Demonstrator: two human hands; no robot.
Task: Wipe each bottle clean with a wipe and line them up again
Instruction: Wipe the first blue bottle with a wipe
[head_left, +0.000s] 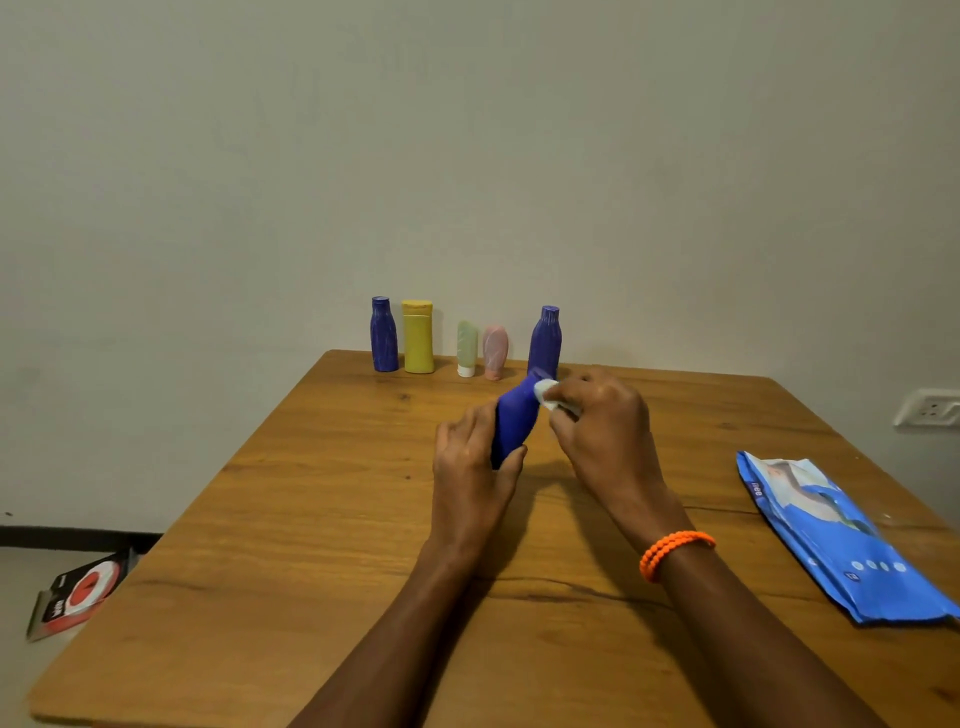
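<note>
My left hand (470, 462) grips a blue bottle (514, 421) that tilts up and to the right above the table. My right hand (602, 421) pinches a white wipe (546, 392) against the bottle's upper end. Along the table's far edge stands a row: a blue bottle (384, 335), a yellow bottle (418, 338), a pale green tube (466, 347), a pink tube (494, 352) and another blue bottle (545, 340), partly hidden behind the held one.
A blue pack of wipes (836, 535) lies flat at the table's right edge. The wooden table (311, 519) ends at a wall behind the row. A red and black package (78, 592) lies on the floor at the left. A wall socket (930, 408) sits at right.
</note>
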